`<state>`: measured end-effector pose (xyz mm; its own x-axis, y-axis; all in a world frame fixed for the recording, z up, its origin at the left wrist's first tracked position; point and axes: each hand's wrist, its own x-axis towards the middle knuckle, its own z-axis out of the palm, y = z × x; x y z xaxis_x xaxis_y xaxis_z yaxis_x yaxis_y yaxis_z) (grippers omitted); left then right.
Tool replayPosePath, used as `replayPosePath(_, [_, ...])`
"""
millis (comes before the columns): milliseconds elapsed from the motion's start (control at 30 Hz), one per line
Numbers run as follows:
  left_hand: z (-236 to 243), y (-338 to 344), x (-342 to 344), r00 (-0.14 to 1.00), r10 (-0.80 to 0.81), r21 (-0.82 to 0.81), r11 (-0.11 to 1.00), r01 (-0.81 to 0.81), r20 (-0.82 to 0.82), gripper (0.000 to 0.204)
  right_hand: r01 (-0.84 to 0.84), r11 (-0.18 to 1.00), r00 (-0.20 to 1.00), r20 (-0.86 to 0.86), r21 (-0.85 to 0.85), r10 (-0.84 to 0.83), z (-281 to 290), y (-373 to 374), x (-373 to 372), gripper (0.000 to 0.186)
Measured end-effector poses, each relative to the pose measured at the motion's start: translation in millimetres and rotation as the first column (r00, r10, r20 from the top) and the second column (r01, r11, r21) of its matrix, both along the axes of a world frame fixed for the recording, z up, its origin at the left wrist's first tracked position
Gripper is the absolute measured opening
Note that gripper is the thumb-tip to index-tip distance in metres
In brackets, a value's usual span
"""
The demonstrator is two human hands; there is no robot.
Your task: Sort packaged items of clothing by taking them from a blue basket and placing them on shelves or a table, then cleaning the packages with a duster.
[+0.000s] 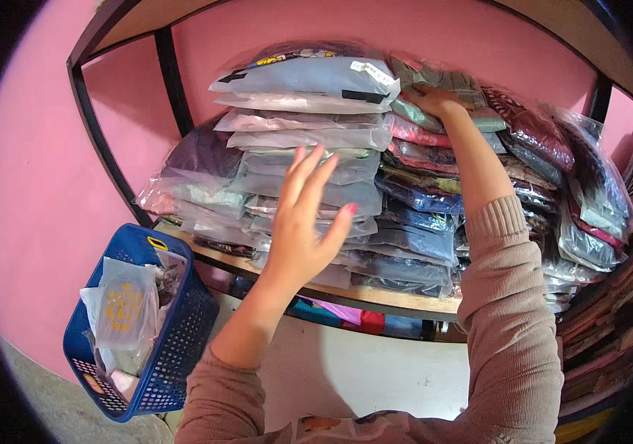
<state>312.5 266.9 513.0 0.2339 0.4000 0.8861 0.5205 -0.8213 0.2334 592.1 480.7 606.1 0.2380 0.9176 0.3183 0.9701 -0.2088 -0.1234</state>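
My left hand point(303, 214) is raised in front of the middle stack of bagged clothes point(316, 138), its fingers spread and holding nothing. That stack's packets are mostly frosted plastic over grey and pale cloth, and its upper packet has a small white label. Farther right, my right hand point(438, 101) lies on the top packet of a neighbouring stack point(418, 179). Its fingers reach out over a grey-green folded garment in clear plastic point(486, 120), and they look stretched rather than closed. Below it are packets of pink, dark and blue cloth.
A wooden shelf point(398, 302) with a black metal frame point(172, 81) carries the stacks against a pink wall. More bagged clothes point(527, 129) lean at the right and left. A blue perforated basket point(172, 355) at lower left holds plastic packets. Coloured cloth point(338, 312) shows under the shelf.
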Motion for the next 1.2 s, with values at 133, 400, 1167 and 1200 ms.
replayPosePath(133, [-57, -30, -44, 0.993, 0.11, -0.211, 0.973, -0.099, 0.04, 0.047, -0.125, 0.975, 0.99, -0.042, 0.183, 0.135, 3, -21, 7, 0.064])
replayPosePath(400, [-213, -142, -148, 0.893, 0.367, -0.473, 0.758, -0.449, -0.259, 0.042, -0.569, 0.327, 0.772, 0.353, 0.754, 0.528, -121, -197, -44, 0.022])
replayPosePath(1167, [-154, -235, -414, 0.613, 0.672, -0.399, 0.471, -0.787, -0.415, 0.028, -0.375, 0.891, 0.922, -0.204, -0.257, 0.329, -513, -536, -97, 0.058])
replayPosePath(1200, [-168, -226, -439, 0.618, 0.667, -0.393, 0.481, -0.784, -0.417, 0.028, -0.325, 0.908, 0.938, -0.216, -0.265, 0.273, -515, -538, -102, 0.059])
